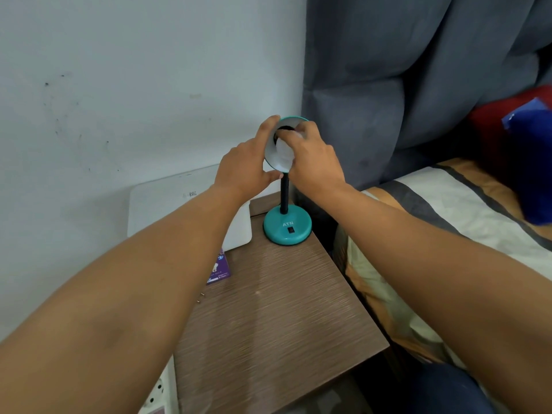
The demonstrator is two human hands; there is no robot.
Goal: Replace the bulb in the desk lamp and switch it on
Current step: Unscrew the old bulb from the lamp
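A small desk lamp (287, 186) stands at the far right corner of the counter (268, 309), a narrow top of brown wood-grain laminate with fine horizontal streaks; its round, domed base (287, 228) is glossy teal with the letters ATN and a small black rocker switch (290, 230) on the near side; a slim black stem (284, 195) rises upright from the base, so the lamp's long axis is vertical; the shade (279, 150) is a shallow cone, teal outside and smooth white inside, tilted so its open mouth faces the camera and slightly left. The left hand (248, 165) curls around the shade's left rim, fingers over the top edge and thumb beneath; the right hand (310, 159) reaches into the mouth, fingers closed around a white bulb (283, 152) that sits in the shade, its base end pointing into the dark socket. A flat white rounded box (167, 204) leans behind, against the matt pale wall; a small purple carton (219, 268) lies on the counter's left edge; a striped bed (448, 222) adjoins on the right.
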